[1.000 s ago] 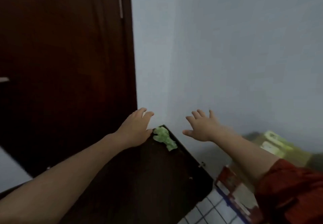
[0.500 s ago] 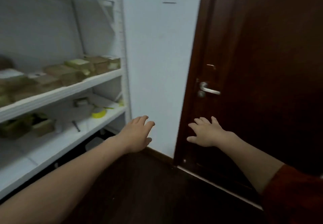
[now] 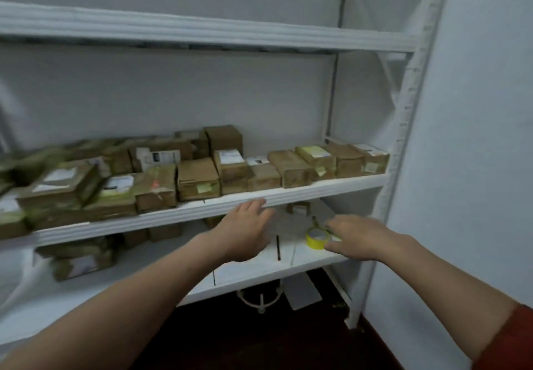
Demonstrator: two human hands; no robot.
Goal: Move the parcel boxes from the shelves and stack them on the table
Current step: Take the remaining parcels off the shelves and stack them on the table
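Parcel boxes (image 3: 199,179) line the middle shelf (image 3: 288,195), long axes mostly front-to-back; left hand (image 3: 245,234) and right hand (image 3: 357,238) hover released.

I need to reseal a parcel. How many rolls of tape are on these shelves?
1. The yellow roll of tape lies on the lower shelf near its right end, beside the right hand. More may be hidden behind the boxes.

Both bare forearms reach forward, the hands level and apart. The left hand (image 3: 245,232) is palm down with loose fingers; the right hand (image 3: 356,238) likewise (a red sleeve shows at its upper arm), neither holding anything.
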